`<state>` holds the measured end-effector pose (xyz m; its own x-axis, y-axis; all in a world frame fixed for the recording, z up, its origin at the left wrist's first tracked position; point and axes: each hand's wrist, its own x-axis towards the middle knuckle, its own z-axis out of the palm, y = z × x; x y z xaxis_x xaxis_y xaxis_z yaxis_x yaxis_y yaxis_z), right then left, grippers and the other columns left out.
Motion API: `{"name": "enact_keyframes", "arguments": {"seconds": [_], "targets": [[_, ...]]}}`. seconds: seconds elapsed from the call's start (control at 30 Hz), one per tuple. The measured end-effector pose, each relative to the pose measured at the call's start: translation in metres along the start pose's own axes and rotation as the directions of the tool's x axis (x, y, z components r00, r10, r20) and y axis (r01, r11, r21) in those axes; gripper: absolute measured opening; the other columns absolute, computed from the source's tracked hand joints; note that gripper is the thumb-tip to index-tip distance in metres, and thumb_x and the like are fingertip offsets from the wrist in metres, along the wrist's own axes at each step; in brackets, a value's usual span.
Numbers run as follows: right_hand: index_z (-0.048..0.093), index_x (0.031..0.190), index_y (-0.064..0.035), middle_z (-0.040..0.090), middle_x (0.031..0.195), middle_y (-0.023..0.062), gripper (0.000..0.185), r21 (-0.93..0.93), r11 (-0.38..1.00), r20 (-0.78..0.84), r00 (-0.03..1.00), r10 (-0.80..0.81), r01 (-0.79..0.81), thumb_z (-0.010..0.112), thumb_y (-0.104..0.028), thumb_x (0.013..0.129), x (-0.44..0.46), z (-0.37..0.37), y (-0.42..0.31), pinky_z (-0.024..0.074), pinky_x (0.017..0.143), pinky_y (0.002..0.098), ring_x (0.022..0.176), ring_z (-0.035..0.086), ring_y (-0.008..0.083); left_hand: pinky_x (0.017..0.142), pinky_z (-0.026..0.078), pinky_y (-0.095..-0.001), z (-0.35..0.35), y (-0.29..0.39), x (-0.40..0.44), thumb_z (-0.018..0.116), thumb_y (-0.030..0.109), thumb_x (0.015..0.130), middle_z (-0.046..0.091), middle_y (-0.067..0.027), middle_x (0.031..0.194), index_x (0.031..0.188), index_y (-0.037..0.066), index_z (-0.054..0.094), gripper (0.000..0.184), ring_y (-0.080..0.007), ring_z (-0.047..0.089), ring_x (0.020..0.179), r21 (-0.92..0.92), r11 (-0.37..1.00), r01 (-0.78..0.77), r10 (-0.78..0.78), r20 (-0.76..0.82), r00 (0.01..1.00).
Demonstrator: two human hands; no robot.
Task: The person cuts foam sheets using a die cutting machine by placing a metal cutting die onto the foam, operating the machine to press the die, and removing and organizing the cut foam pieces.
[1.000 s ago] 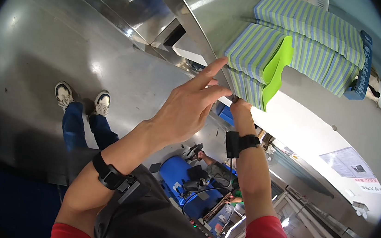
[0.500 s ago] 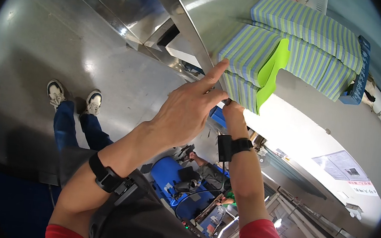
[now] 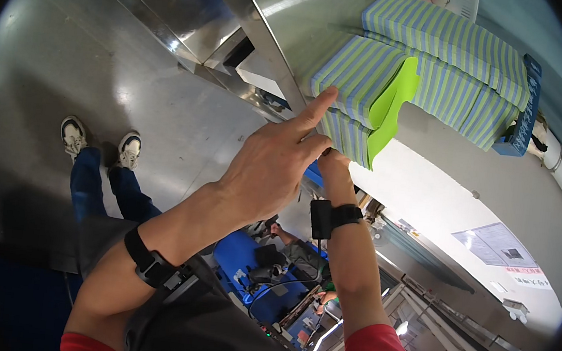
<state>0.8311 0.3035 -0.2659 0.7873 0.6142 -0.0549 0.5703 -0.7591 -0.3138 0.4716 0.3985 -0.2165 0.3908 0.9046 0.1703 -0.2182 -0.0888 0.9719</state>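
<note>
1. Where the left hand [image 3: 265, 167] reaches, we see the front striped stack [image 3: 350, 70] at its index fingertip, on the metal bench [image 3: 311, 21].
2. That hand's index finger and thumb spread wide; we cannot tell whether its curled fingers grip anything.
3. The right hand [image 3: 335, 162], below the stack, is mostly hidden, its grip unclear to us.
4. Right of the left fingertip we see a green sheet [image 3: 396, 95], then longer striped stacks [image 3: 464, 95].
</note>
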Motion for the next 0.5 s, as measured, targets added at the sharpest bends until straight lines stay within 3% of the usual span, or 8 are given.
{"name": "enact_keyframes", "arguments": {"seconds": [0.23, 0.5], "targets": [[0.064, 0.115, -0.0135, 0.07, 0.104, 0.0037, 0.026, -0.049, 0.998, 0.014, 0.999, -0.04, 0.04, 0.062, -0.033, 0.098, 0.004, -0.001, 0.01, 0.0574, 0.071, 0.0396, 0.085, 0.07, 0.0214, 0.085, 0.058, -0.0407, 0.001, 0.002, 0.0, 0.058, -0.012, 0.078, 0.036, -0.019, 0.16, 0.106, -0.002, 0.068, 0.032, -0.0351, 0.069, 0.108, 0.035, 0.999, 0.002, -0.003, 0.003, 1.0], [0.064, 0.114, -0.0136, 0.07, 0.103, 0.0036, 0.025, -0.101, 0.991, 0.022, 0.996, -0.09, 0.092, 0.061, -0.033, 0.099, -0.019, -0.026, 0.034, 0.0572, 0.07, 0.0395, 0.085, 0.069, 0.0213, 0.079, 0.057, -0.0393, 0.003, 0.011, 0.003, 0.058, -0.01, 0.077, 0.035, -0.0172, 0.161, 0.108, -0.002, 0.068, 0.033, -0.0314, 0.07, 0.089, 0.046, 0.999, -0.007, 0.007, -0.014, 1.0]]}}
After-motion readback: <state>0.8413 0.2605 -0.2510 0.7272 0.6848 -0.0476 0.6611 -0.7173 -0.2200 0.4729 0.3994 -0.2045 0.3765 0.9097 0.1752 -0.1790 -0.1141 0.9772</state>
